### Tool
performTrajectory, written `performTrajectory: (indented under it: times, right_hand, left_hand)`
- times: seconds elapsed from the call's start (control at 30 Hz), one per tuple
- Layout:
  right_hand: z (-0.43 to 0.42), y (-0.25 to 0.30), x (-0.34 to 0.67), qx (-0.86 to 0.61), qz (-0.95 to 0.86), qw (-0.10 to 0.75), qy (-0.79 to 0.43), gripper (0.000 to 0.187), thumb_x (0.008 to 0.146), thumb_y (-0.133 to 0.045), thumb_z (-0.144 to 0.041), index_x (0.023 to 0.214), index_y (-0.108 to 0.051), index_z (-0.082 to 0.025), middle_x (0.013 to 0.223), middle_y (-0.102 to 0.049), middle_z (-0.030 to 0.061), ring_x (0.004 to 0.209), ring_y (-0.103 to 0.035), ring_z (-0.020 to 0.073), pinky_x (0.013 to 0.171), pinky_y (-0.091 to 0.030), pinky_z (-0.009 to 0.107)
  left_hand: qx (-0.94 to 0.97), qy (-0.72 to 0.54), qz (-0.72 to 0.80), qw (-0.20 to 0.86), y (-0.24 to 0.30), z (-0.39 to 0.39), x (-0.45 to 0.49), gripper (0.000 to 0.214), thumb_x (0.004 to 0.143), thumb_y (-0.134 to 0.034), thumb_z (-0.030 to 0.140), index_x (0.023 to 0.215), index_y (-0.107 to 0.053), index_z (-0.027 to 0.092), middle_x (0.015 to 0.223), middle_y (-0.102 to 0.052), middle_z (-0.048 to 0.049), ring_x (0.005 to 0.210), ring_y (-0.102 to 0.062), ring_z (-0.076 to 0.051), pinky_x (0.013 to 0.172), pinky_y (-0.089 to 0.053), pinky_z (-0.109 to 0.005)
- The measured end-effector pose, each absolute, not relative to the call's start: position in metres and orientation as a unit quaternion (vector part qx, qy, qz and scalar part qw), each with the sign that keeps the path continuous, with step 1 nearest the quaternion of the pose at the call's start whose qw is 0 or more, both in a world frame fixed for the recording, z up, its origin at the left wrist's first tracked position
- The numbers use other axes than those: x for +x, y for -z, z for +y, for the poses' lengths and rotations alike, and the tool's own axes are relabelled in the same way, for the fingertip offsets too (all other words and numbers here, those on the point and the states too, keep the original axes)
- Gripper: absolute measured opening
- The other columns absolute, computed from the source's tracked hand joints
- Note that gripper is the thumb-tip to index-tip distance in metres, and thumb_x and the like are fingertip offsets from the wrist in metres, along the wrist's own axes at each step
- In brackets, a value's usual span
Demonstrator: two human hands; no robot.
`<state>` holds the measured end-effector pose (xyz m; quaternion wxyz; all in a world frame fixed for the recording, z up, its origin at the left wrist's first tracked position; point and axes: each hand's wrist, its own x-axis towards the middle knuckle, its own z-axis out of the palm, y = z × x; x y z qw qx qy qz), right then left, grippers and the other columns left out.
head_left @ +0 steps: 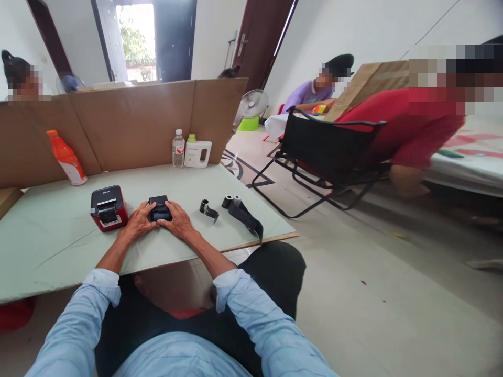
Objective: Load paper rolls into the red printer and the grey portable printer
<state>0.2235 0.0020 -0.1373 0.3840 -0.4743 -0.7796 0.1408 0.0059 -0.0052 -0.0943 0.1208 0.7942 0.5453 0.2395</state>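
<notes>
Both of my hands rest on a small black box-shaped device point(159, 205) lying on the pale green table point(58, 235). My left hand point(138, 220) grips its left side with curled fingers. My right hand point(178, 220) clasps its right side. Just left of my left hand stands a red and black label printer point(108, 208). To the right of my right hand lie a small black roll with a loose strip point(208, 208) and a larger black ribbon roll point(241, 213) whose tail hangs over the table's front edge.
A cardboard screen point(133, 123) walls the table's back. Against it stand an orange bottle point(67, 157), a clear water bottle point(178, 148) and a white jug point(197, 153). A black folding chair point(326, 157), a fan point(251, 107) and other people are to the right and behind.
</notes>
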Motion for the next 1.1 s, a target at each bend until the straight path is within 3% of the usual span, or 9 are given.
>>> performTrajectory:
  times: [0.17,0.5,0.77,1.1]
  right_hand:
    - [-0.004,0.135,0.221,-0.481,-0.784,0.372,-0.122,0.081,0.091,-0.081,-0.044,0.161,-0.048,-0.018,0.159,-0.055,0.0226,0.145,-0.055,0.0371,0.117,-0.049,0.055]
    - [-0.002,0.134,0.221,-0.487,-0.781,0.370,-0.127,0.075,0.091,-0.081,-0.045,0.155,-0.054,-0.019,0.158,-0.055,0.0225,0.144,-0.054,0.0379,0.118,-0.047,0.056]
    - [-0.011,0.124,0.219,-0.520,-0.767,0.346,-0.148,0.094,0.093,-0.077,-0.049,0.167,-0.033,-0.012,0.155,-0.057,0.0249,0.140,-0.058,0.0369,0.117,-0.047,0.050]
    - [-0.009,0.125,0.219,-0.497,-0.777,0.358,-0.143,0.078,0.096,-0.074,-0.042,0.163,-0.042,-0.017,0.160,-0.053,0.0209,0.146,-0.053,0.0342,0.119,-0.044,0.050]
  left_hand:
    - [0.790,-0.244,0.553,0.103,0.098,-0.015,0.009,0.088,0.081,-0.082,0.035,0.162,-0.049,0.023,0.164,-0.051,-0.0189,0.151,-0.052,-0.039,0.123,-0.047,-0.053]
    - [0.783,-0.270,0.551,0.103,0.095,-0.012,0.017,0.079,0.077,-0.085,0.036,0.151,-0.061,0.021,0.148,-0.065,-0.0165,0.136,-0.064,-0.036,0.118,-0.052,-0.049]
    - [0.795,-0.268,0.534,0.104,0.100,-0.007,0.013,0.099,0.074,-0.086,0.036,0.163,-0.045,0.019,0.159,-0.056,-0.0184,0.148,-0.055,-0.038,0.125,-0.044,-0.053]
    - [0.787,-0.300,0.533,0.081,0.106,-0.007,0.012,0.086,0.079,-0.082,0.036,0.157,-0.052,0.016,0.155,-0.061,-0.0193,0.143,-0.060,-0.037,0.123,-0.047,-0.054]
